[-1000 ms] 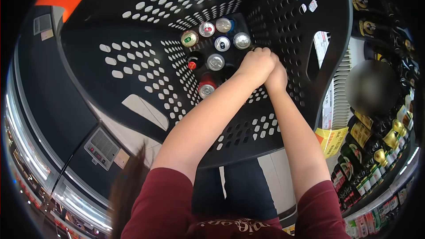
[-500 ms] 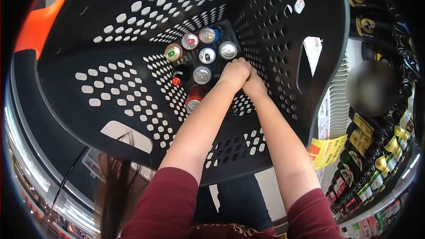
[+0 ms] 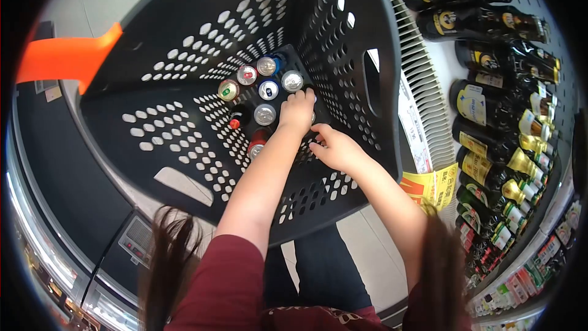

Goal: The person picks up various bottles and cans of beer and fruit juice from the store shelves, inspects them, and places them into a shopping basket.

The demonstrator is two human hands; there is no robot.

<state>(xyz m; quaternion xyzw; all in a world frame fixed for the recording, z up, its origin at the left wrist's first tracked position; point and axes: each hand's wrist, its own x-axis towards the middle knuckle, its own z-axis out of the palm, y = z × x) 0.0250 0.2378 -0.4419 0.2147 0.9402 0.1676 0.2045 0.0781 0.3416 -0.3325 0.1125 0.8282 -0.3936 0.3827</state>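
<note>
A black perforated shopping basket [image 3: 184, 116] fills the upper middle of the frame, with its orange handle [image 3: 67, 58] sticking out at the upper left. On its floor, just above the centre of the frame, stands a tight cluster of drink cans [image 3: 264, 114] seen from above. It includes a green-topped can [image 3: 228, 90], a can with a red tab [image 3: 247, 75], a can with a blue tab [image 3: 267, 90] and a plain silver can [image 3: 292, 81]. A bottle with a red cap [image 3: 236, 122] and a red can [image 3: 257, 147] sit at the lower left edge of the group.

The left hand [image 3: 297, 110] reaches deep into the basket and rests at the right edge of the cluster, just below the plain silver can. Its fingers are curled downward, and whatever lies beneath them is hidden by the hand, so I cannot tell whether it grips anything. The right hand [image 3: 334, 147] hovers just below and to the right of the left hand, close to the basket's right wall. Its fingers are loosely spread and slightly bent, and it holds nothing.

Rows of dark beer bottles [image 3: 490, 104] line the shelf on the right of the frame, with a yellow price tag [image 3: 432, 187] at the shelf edge. Dark red sleeves [image 3: 220, 288] show at the bottom.
</note>
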